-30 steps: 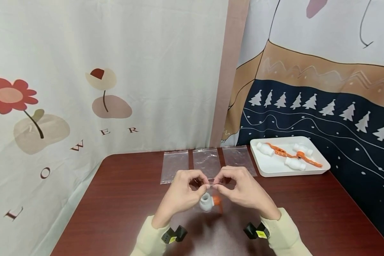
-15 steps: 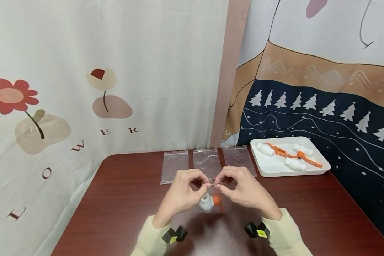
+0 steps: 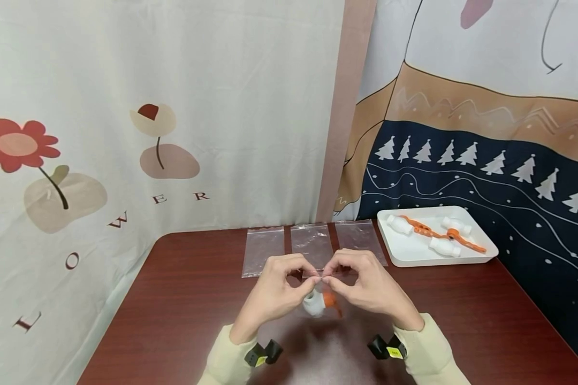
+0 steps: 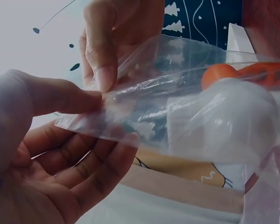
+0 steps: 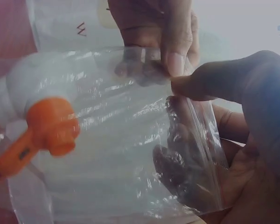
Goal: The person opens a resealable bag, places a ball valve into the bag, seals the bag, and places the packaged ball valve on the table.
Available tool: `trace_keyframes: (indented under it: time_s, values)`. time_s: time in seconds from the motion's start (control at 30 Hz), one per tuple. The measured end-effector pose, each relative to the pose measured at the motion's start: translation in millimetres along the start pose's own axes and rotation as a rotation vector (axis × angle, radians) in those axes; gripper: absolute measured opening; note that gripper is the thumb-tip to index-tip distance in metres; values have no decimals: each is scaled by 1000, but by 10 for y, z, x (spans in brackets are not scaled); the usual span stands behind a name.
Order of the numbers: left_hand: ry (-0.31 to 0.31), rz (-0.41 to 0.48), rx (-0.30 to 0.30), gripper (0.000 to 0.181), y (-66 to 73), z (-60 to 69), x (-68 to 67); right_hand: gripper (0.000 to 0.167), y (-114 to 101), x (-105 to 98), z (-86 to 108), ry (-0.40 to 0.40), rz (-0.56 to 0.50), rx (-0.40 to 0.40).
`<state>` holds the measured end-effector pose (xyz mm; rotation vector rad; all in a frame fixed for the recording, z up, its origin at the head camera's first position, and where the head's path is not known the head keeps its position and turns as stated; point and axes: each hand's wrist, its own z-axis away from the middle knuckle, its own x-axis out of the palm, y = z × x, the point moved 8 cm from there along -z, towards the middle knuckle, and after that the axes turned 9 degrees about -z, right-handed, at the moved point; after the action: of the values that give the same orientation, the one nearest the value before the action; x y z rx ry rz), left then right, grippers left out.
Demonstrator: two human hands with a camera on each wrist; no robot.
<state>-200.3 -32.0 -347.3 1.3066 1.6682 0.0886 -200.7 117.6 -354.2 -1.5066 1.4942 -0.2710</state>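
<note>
A clear zip-lock bag point(image 5: 126, 140) hangs from both hands above the table, a white plastic ball valve point(image 3: 313, 303) with an orange lever handle point(image 5: 51, 126) inside it. My left hand point(image 3: 275, 286) pinches the bag's top edge between thumb and index finger. Close beside it, my right hand point(image 3: 366, 283) pinches the same edge, and the two sets of fingertips nearly meet. The left wrist view shows the left hand's other fingers spread behind the plastic. Whether the zip seal is fully closed, I cannot tell.
Flat clear bags point(image 3: 264, 248) lie in a row along the back of the brown table point(image 3: 183, 299). At the back right, a white tray point(image 3: 440, 262) holds several white valves point(image 3: 445, 246) with orange handles. Printed curtains point(image 3: 250, 133) stand behind the table.
The fingertips of both hands have shifted slightly along the bag's edge. The bagged valve has swung a little to the right, and its orange handle now slants more.
</note>
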Motion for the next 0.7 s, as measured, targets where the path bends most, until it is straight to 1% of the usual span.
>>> trace_keyframes:
  time_s: [0.07, 0.13, 0.23, 0.37, 0.47, 0.6, 0.7]
  values:
    - [15, -9, -1, 10, 0, -1, -12, 18, 12, -12, 4, 4, 8, 21]
    - [23, -15, -3, 10, 0, -1, -21, 19, 11, -23, 4, 7, 15, 22]
    - [18, -6, -8, 12, -5, 1, -23, 16, 1, -29, 2, 5, 3, 1]
    - [0, 4, 1, 11, -2, -1, -7, 13, -27, -25, 1, -2, -45, -38]
    - [-2, 1, 16, 8, 6, -5, 0, 14, -31, -26, -2, 1, -46, -48]
    - [24, -5, 40, 8, 10, -5, -10, 15, 2, -18, -4, -4, -22, -17]
    - [45, -2, 55, 9, 12, -7, -20, 13, 27, -11, -2, -14, -23, 10]
